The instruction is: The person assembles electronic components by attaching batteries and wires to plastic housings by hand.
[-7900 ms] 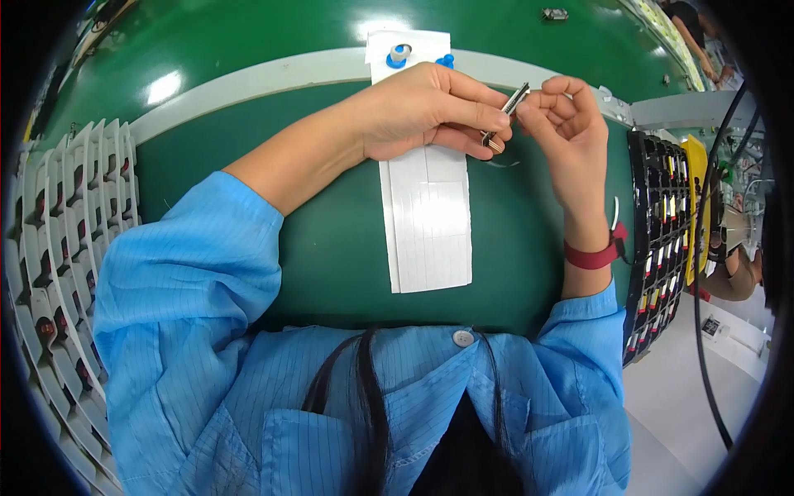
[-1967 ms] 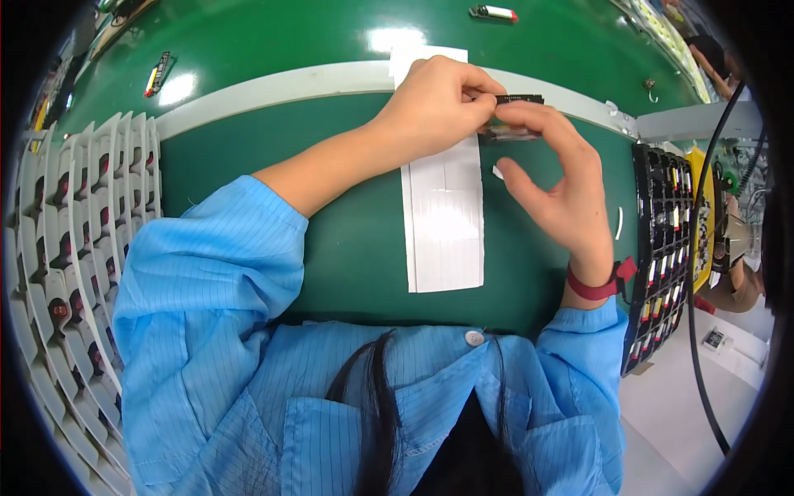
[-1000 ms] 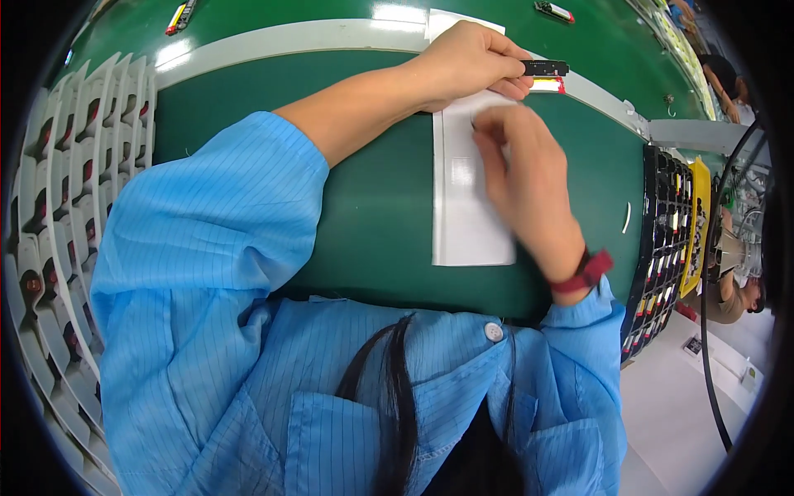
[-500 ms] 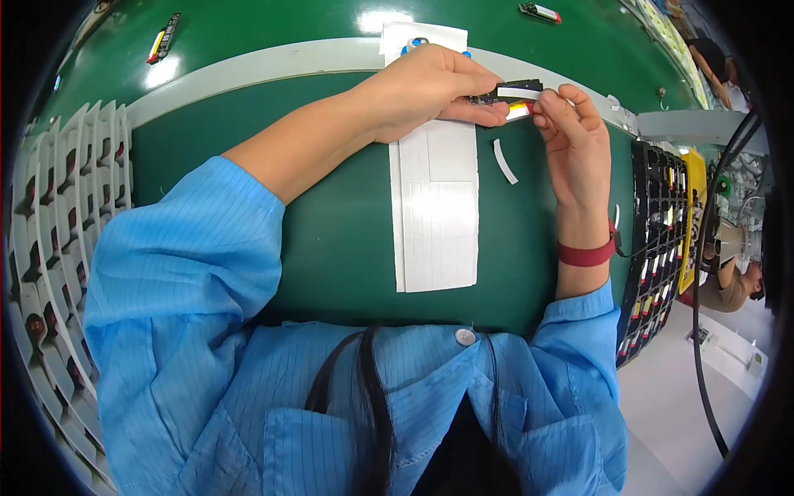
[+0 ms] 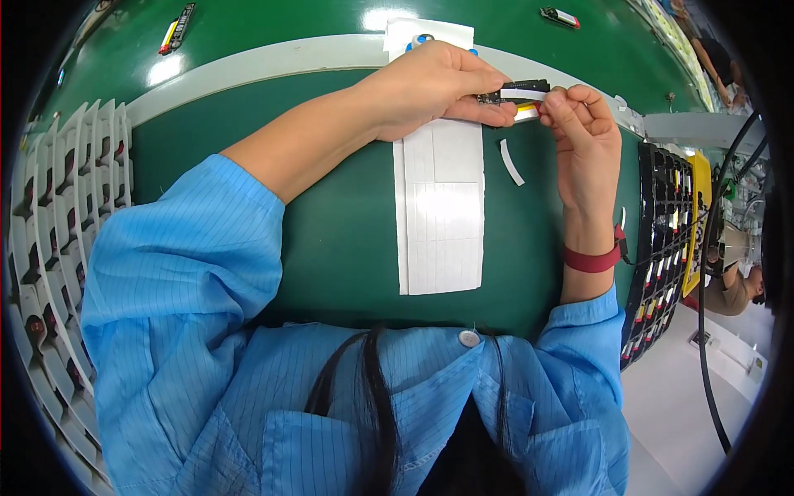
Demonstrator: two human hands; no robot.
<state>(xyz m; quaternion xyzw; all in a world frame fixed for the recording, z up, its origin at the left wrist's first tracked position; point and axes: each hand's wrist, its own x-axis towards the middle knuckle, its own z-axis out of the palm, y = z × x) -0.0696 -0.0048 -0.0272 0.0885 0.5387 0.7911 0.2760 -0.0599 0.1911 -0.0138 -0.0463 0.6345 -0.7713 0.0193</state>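
A second after hanging apart over the white sheets (image 5: pixel 442 227), a person's right hand (image 5: pixel 571 116) is up at the circuit board (image 5: pixel 526 84), thumb and forefinger pinching the right end of a narrow white strip (image 5: pixel 523 96). Compared with half a second ago, the scene barely changes: the same strip runs along the front of the black board, and the left hand (image 5: pixel 475 95) keeps its grip. Nearly eight seconds back, the board slants upward between the fingers; now it lies almost level. The board sits between the two hands, its left end clamped between the left thumb and fingers, its right end just beside the right fingertips. Whether the right hand also touches the board, or the strip sticks to it, cannot be told. A yellow, white and red cell (image 5: pixel 527 112) shows just below the board, between the hands. Below them, nearer the right hand, a loose curved strip (image 5: pixel 512 163) rests on the green counter (image 5: pixel 347 248), beside the white sheets that stretch from beneath the left hand toward the person's blue shirt. Well to the right of the right hand stands a black tray (image 5: pixel 653 248) of small parts; white racks (image 5: pixel 74 215) stand far left of the left hand.
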